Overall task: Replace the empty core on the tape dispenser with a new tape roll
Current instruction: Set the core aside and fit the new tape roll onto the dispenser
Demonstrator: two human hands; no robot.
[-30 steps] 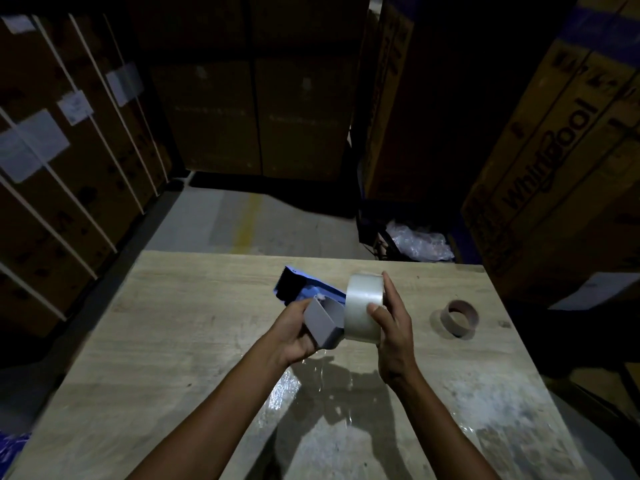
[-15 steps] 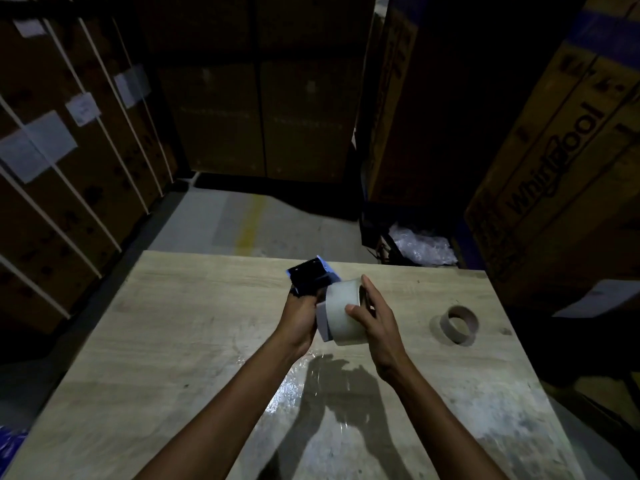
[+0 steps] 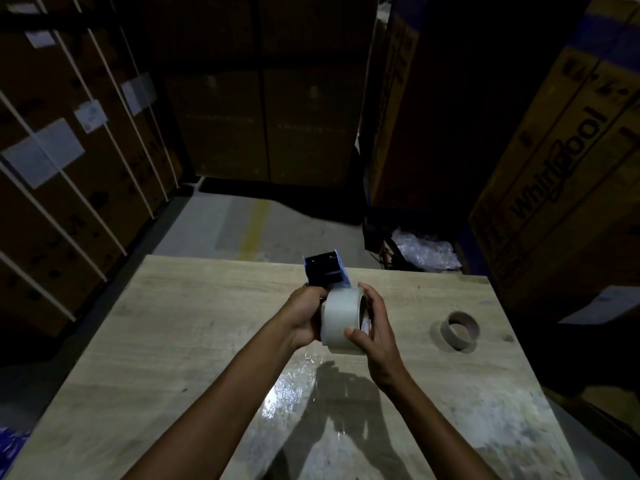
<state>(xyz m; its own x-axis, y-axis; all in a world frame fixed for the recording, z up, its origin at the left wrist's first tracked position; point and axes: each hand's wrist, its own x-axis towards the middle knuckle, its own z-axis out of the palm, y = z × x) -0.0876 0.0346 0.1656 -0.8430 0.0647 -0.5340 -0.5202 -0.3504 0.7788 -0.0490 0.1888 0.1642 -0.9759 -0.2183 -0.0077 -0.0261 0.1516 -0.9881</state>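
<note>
I hold a blue and black tape dispenser (image 3: 325, 271) above the wooden table (image 3: 180, 327), its toothed blade end pointing away from me. My left hand (image 3: 304, 317) grips the dispenser's lower body, most of which is hidden behind the hand and roll. A full roll of clear tape (image 3: 343, 320) sits against the dispenser's right side, with my right hand (image 3: 375, 327) wrapped around it, thumb on the front and fingers over its outer face. Whether the roll is seated on the hub is hidden. The empty brown cardboard core (image 3: 460, 330) lies on the table to the right.
Tall cardboard boxes (image 3: 571, 174) surround the table on the left, back and right. Crumpled clear plastic (image 3: 426, 252) lies on the floor beyond the table's far right corner. A glossy taped patch (image 3: 294, 386) shines on the table under my arms.
The dispenser has turned so its blade end points up and away. The tape roll has moved left against the dispenser's side, and both hands have shifted slightly away from me.
</note>
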